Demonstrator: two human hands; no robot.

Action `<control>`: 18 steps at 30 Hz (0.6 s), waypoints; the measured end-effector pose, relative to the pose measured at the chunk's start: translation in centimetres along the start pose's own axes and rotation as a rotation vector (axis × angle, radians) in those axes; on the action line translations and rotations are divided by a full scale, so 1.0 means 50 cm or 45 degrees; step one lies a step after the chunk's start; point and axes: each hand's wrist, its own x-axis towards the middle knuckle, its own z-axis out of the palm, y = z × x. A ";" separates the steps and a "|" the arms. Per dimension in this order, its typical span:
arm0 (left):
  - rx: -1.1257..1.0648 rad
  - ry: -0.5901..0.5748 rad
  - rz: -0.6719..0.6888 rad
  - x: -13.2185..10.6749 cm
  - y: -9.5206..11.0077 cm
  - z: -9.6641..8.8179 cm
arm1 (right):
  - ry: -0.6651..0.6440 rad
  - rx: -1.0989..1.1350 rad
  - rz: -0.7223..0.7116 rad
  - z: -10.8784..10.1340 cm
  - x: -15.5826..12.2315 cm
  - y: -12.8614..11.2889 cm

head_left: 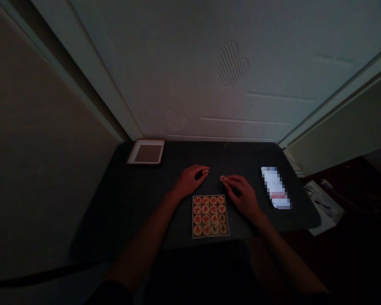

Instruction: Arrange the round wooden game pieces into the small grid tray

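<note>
A small square box [211, 215] packed with several round wooden game discs marked in red lies on the dark table [139, 199], near its front edge. Just behind the box, my left hand [190, 180] rests on the table with its fingers pinched on one disc [205, 172]. My right hand [241, 192] lies to the right of the box and pinches another disc [223, 178] at its fingertips. The two discs are a short gap apart.
A shallow white box lid [147, 152] lies at the table's back left corner. A lit phone [276, 187] lies at the right. A pale door with heart cut-outs [233, 63] stands behind the table. Papers [322, 203] lie on the floor to the right.
</note>
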 end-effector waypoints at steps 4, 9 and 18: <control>0.003 -0.018 -0.048 -0.001 -0.001 0.002 | -0.014 -0.019 0.050 -0.011 -0.045 -0.021; -0.017 -0.036 -0.064 0.000 -0.002 0.002 | 0.012 -0.067 0.094 -0.026 -0.076 -0.041; -0.032 -0.030 -0.083 -0.001 0.003 0.000 | -0.019 -0.034 0.071 -0.039 -0.112 -0.073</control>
